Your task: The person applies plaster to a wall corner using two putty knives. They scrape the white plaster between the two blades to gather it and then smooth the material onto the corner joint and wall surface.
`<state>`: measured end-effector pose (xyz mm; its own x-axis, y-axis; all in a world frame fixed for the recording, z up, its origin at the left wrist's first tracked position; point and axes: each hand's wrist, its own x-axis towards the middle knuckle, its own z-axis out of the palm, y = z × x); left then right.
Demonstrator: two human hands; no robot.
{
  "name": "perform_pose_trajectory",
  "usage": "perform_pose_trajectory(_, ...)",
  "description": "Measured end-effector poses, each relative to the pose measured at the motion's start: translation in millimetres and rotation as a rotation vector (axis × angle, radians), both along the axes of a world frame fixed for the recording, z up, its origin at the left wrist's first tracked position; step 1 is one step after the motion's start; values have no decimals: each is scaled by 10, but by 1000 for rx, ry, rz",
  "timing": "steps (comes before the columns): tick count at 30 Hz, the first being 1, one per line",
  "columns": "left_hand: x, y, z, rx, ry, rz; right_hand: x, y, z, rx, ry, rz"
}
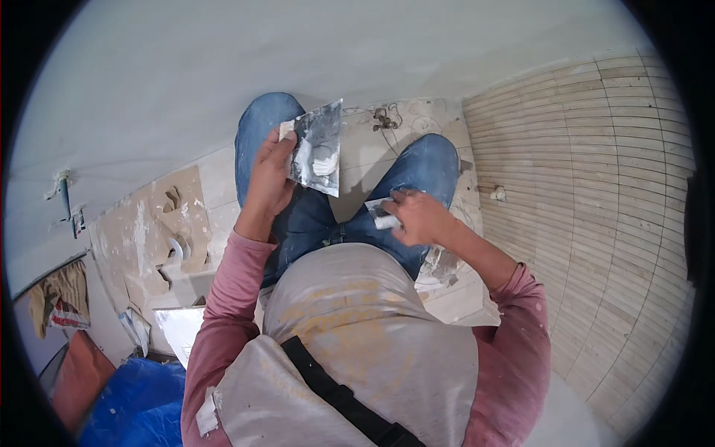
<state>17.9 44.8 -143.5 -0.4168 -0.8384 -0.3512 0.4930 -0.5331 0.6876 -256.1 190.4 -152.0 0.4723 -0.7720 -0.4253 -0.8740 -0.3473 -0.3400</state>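
My left hand (272, 170) is closed round the pale handle edge of a wide metal putty knife (322, 132), raised over my left knee. A lump of white putty (325, 165) sits on its blade, with more smeared beside it. Closer to my lap, my right hand (424, 217) grips a smaller putty knife (376, 205), whose short blade points left and carries white putty near its end. A gap separates the two tools. The fingers of my right hand hide most of the smaller knife's handle.
Stained cardboard (141, 231) lies on the floor at left, below a blue pipe fitting (65, 197) in the plain wall. Wire and dark scraps (385, 118) lie beyond my knees. A tiled wall (581, 179) rises at right; blue plastic sheeting (134, 406) is at lower left.
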Motion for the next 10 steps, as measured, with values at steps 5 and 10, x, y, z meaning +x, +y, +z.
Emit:
perform_pose_trajectory(5, 112, 28, 28, 5, 9, 22, -348, -383, 68, 60, -226, -297)
perform_pose_trajectory(10, 189, 26, 33, 11, 36, 10, -670, -542, 290, 358, -1560, -1017)
